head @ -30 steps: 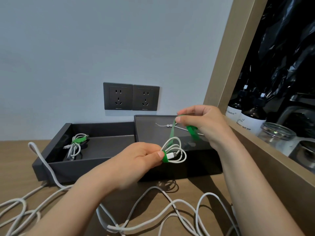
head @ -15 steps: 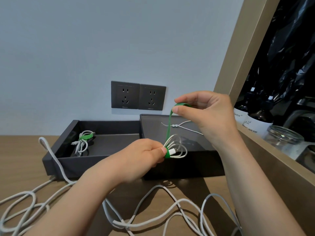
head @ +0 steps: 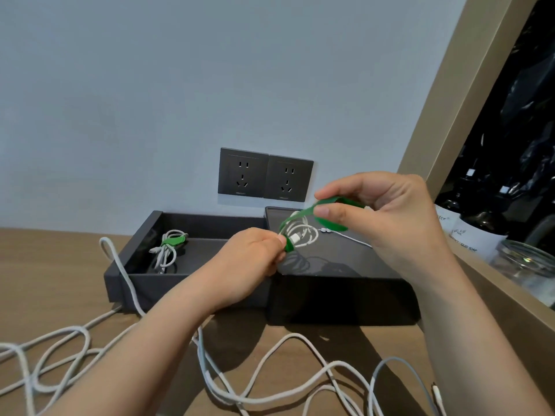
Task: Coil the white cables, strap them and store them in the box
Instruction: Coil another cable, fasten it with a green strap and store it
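Observation:
My left hand (head: 255,253) pinches a small coil of white cable (head: 301,237) above the dark box lid (head: 339,262). A green strap (head: 330,213) runs from the coil up to my right hand (head: 387,214), which pinches its free end between thumb and fingers. The open dark box (head: 141,274) sits to the left; inside it lies a coiled white cable with a green strap (head: 168,247). Loose white cables (head: 270,382) sprawl over the wooden table in front.
Two dark wall sockets (head: 265,175) sit on the wall behind the box. A thin white cord (head: 348,237) lies on the lid. To the right, a framed shelf holds dark soap bottles (head: 477,223) and a glass jar (head: 525,262).
My right hand has lowered and swung the strap's free end round toward the coil. The coil in my left hand stays over the lid. The camera view shifted slightly.

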`<state>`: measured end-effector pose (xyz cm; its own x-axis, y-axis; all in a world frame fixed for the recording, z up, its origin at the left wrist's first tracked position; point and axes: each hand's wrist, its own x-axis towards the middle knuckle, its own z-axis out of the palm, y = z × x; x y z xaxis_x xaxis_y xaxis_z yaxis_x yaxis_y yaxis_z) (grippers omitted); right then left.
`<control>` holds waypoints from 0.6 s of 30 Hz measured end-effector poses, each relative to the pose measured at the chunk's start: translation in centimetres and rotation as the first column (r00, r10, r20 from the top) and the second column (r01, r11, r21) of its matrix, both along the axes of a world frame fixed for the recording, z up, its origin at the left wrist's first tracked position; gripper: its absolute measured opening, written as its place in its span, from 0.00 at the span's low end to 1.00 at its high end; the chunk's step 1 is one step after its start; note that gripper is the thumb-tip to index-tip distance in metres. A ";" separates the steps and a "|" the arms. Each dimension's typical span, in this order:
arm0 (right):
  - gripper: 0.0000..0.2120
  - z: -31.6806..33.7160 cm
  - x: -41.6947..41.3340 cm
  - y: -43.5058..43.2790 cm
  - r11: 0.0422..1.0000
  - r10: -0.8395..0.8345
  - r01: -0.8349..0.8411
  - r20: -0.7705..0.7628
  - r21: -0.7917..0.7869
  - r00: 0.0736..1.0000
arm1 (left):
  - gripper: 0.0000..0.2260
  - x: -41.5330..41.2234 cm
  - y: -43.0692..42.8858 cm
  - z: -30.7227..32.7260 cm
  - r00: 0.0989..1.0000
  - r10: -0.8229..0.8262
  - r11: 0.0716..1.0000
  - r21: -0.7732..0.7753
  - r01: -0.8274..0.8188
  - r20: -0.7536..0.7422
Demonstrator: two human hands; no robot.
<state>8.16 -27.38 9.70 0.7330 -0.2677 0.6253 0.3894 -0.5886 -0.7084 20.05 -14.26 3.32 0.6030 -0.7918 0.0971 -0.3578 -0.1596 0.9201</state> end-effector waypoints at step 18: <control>0.13 -0.9 0.6 -0.5 0.982 0.030 -0.071 -0.229 -0.173 0.973 | 0.15 0.3 0.2 1.5 0.872 0.063 0.943 -0.256 -0.211 -0.486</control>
<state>8.74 -27.85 8.78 0.8697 -0.1256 0.4774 0.2648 -0.6975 -0.6659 20.30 -14.10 4.81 0.7357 -0.6773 -0.0091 0.1288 0.1266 0.9836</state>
